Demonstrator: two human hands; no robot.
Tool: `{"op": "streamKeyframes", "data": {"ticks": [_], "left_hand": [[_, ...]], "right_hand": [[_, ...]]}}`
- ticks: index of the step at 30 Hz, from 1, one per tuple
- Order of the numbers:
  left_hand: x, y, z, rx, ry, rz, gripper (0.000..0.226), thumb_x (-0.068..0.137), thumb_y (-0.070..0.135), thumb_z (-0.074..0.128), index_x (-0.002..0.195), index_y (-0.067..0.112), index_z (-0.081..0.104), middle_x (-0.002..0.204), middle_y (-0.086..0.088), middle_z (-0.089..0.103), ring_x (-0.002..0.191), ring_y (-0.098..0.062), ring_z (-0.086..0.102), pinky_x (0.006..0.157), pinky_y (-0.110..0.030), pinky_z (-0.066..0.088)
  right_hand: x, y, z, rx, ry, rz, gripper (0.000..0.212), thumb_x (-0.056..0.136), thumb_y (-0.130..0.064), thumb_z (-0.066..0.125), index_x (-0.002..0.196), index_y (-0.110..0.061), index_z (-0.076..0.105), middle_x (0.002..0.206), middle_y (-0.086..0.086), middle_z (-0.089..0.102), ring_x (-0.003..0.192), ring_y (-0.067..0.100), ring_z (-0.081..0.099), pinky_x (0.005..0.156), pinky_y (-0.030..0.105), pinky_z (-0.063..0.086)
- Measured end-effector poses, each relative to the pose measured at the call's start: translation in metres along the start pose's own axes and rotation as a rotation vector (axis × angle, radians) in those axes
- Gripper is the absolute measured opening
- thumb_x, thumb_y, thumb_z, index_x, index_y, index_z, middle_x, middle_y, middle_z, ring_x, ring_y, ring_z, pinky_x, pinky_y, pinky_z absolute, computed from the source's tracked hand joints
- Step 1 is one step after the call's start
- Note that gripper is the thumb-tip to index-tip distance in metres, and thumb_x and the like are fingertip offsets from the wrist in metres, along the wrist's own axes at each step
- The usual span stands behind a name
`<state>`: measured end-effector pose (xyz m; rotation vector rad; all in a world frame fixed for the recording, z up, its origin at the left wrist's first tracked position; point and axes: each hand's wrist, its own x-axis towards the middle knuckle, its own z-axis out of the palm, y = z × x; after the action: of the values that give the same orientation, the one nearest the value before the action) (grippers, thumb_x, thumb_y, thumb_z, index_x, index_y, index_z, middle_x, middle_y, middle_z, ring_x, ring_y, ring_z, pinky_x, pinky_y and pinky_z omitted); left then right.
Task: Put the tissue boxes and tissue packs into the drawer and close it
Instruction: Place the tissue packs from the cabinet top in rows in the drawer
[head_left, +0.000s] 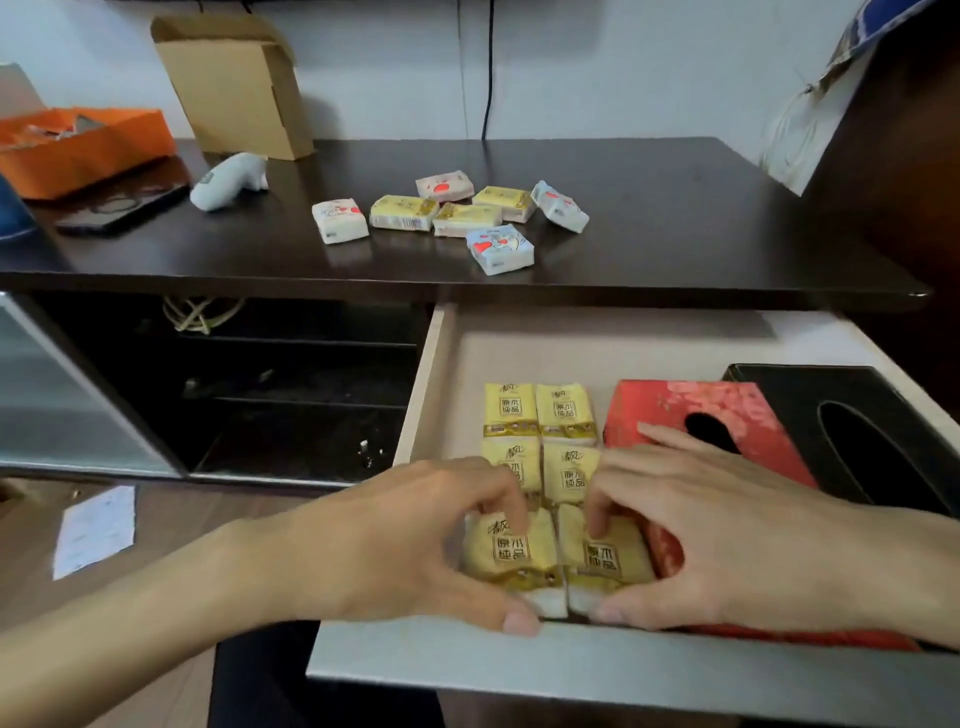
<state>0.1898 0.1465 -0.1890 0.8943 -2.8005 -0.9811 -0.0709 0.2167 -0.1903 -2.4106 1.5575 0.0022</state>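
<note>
Yellow packs: six soft, glossy plastic-wrapped rectangles with dark printed characters lay in two columns in the open drawer (434, 374); the front pair were left pack (506, 551) and right pack (605, 558).
Left hand (410, 535): fingers curled on the left pack, thumb at its front edge, pinching it.
Right hand (727, 535): likewise closed on the right pack.
Red box (769, 421): cardboard, oval slot, just right of the packs.
Black box (852, 415): smooth, oval slot, at the drawer's right side.
Loose packs (452, 215): seven, yellow and white-patterned, scattered on the dark glossy desk (675, 208).
Drawer: pale, matte, flat-bottomed.
</note>
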Motion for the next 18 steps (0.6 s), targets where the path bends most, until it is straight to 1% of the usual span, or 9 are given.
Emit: {"op": "streamKeyframes", "data": {"ticks": [1,2,4,7,10,12,14,17,18], "left_hand": [[0.0,0.0,0.003,-0.008,0.001,0.008,0.052,0.068,0.072,0.074,0.105,0.042,0.054,0.105,0.022,0.057,0.094,0.003,0.052,0.069,-0.014,0.04],[0.0,0.0,0.005,-0.021,-0.005,0.01,0.05,0.07,0.07,0.073,0.105,0.04,0.054,0.106,0.019,0.058,0.096,0.0,0.053,0.071,-0.016,0.041],[0.0,-0.001,0.007,-0.038,-0.029,0.015,0.046,0.075,0.067,0.071,0.106,0.037,0.055,0.106,0.016,0.059,0.096,-0.005,0.054,0.076,-0.023,0.045],[0.0,-0.001,0.009,-0.006,-0.067,0.03,0.039,0.088,0.067,0.054,0.108,0.035,0.058,0.098,0.015,0.058,0.088,-0.011,0.055,0.074,-0.027,0.046],[0.0,0.0,0.012,0.044,-0.086,0.015,0.036,0.096,0.064,0.04,0.108,0.035,0.059,0.094,0.016,0.057,0.085,-0.01,0.056,0.071,-0.028,0.046],[0.002,-0.002,0.012,0.095,-0.117,-0.011,0.035,0.094,0.065,0.042,0.113,0.04,0.058,0.097,0.023,0.055,0.087,-0.007,0.055,0.072,-0.024,0.045],[0.007,-0.003,0.012,0.123,-0.151,-0.02,0.036,0.092,0.065,0.048,0.12,0.044,0.056,0.103,0.03,0.052,0.092,-0.004,0.055,0.077,-0.021,0.044],[0.014,-0.006,0.013,0.203,-0.189,-0.005,0.04,0.089,0.06,0.057,0.125,0.043,0.054,0.122,0.026,0.053,0.11,-0.001,0.053,0.093,-0.025,0.043],[0.017,-0.007,0.015,0.238,-0.194,0.005,0.039,0.089,0.058,0.06,0.124,0.042,0.055,0.126,0.023,0.054,0.114,-0.002,0.051,0.094,-0.023,0.041]], "right_hand": [[0.0,-0.001,0.003,-0.017,0.002,-0.01,0.063,0.07,-0.102,0.033,0.1,-0.048,0.047,0.107,-0.035,0.045,0.114,-0.015,0.037,0.118,0.019,0.0],[0.0,-0.001,0.005,-0.026,-0.006,-0.016,0.063,0.072,-0.101,0.03,0.1,-0.048,0.047,0.106,-0.034,0.044,0.115,-0.018,0.035,0.118,0.018,-0.009],[0.0,0.002,0.006,-0.011,-0.053,-0.032,0.062,0.079,-0.097,0.024,0.102,-0.047,0.052,0.105,-0.033,0.046,0.115,-0.021,0.032,0.119,0.021,-0.016],[-0.001,0.008,0.009,-0.038,-0.131,-0.074,0.065,0.092,-0.084,0.013,0.105,-0.045,0.063,0.11,-0.028,0.05,0.118,-0.014,0.033,0.123,0.035,-0.017],[0.0,0.01,0.011,-0.116,-0.132,-0.103,0.066,0.097,-0.074,0.015,0.1,-0.04,0.071,0.112,-0.028,0.052,0.117,-0.013,0.03,0.124,0.041,-0.016],[0.0,0.009,0.011,-0.129,-0.137,-0.105,0.065,0.097,-0.071,0.016,0.099,-0.04,0.073,0.112,-0.029,0.053,0.113,-0.014,0.028,0.123,0.041,-0.017],[0.002,0.009,0.011,-0.145,-0.139,-0.108,0.065,0.096,-0.071,0.017,0.103,-0.04,0.073,0.113,-0.029,0.054,0.113,-0.014,0.028,0.123,0.041,-0.017],[0.002,0.009,0.011,-0.139,-0.14,-0.103,0.063,0.096,-0.07,0.019,0.106,-0.039,0.072,0.113,-0.027,0.057,0.117,-0.01,0.032,0.122,0.037,-0.018],[0.002,0.009,0.011,-0.135,-0.13,-0.103,0.062,0.095,-0.07,0.02,0.107,-0.038,0.071,0.112,-0.025,0.058,0.118,-0.009,0.034,0.122,0.036,-0.018]]}}
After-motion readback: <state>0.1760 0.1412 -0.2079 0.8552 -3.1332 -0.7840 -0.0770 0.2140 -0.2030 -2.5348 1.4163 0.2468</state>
